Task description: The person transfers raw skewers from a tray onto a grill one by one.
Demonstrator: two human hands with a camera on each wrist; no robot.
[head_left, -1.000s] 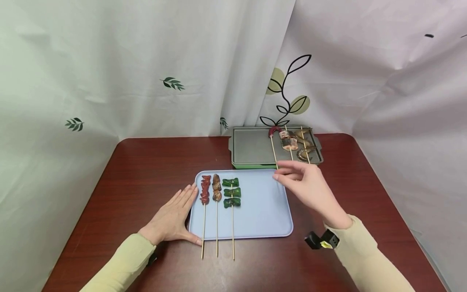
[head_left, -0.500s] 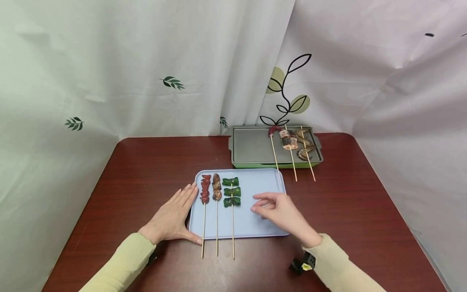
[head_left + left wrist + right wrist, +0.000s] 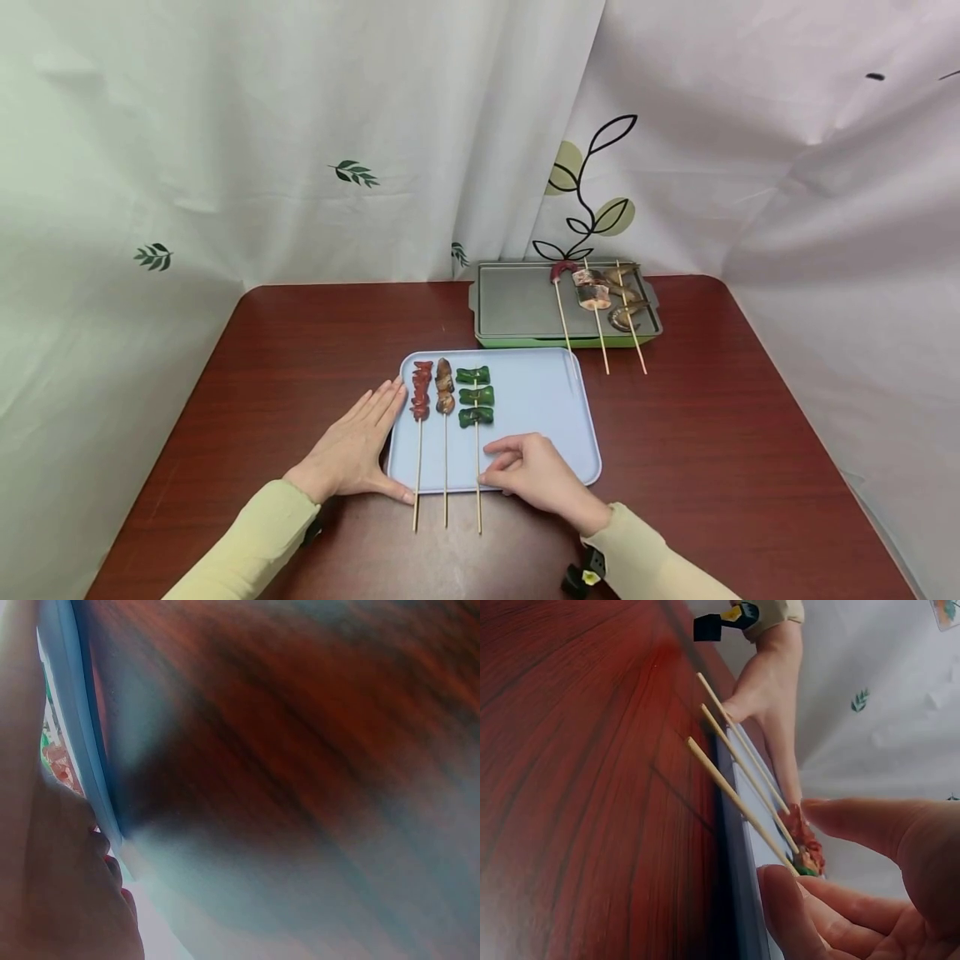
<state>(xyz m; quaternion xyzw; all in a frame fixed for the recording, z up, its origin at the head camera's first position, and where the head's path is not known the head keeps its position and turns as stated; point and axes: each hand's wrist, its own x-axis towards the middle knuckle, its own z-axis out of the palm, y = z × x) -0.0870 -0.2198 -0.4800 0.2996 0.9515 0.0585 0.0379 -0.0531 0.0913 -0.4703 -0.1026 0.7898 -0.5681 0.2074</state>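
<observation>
On the light blue tray (image 3: 543,417) lie three skewers: red meat pieces (image 3: 421,392), brown mushroom-like pieces (image 3: 445,387) and green pepper pieces (image 3: 476,397). Their bare sticks stick out past the tray's near edge. My left hand (image 3: 356,450) rests with straight, spread fingers along the tray's left rim, the thumb near the red skewer's stick. At the stick of the green pepper skewer is my right hand (image 3: 536,475), thumb and fingers bent but parted. In the right wrist view the stick (image 3: 739,802) runs beside these parted fingertips.
Behind the tray stands a grey grill pan (image 3: 517,300) on a green base. It bears a dark red curled skewer (image 3: 562,272), a fish-chunk skewer (image 3: 593,295) and a shrimp skewer (image 3: 628,312), their sticks overhanging the front. A white curtain (image 3: 360,100) hangs behind the brown table (image 3: 315,333).
My right hand has come away from the dark red skewer at the grill pan and moved left and nearer, to the green pepper skewer's stick. The left hand has stayed put.
</observation>
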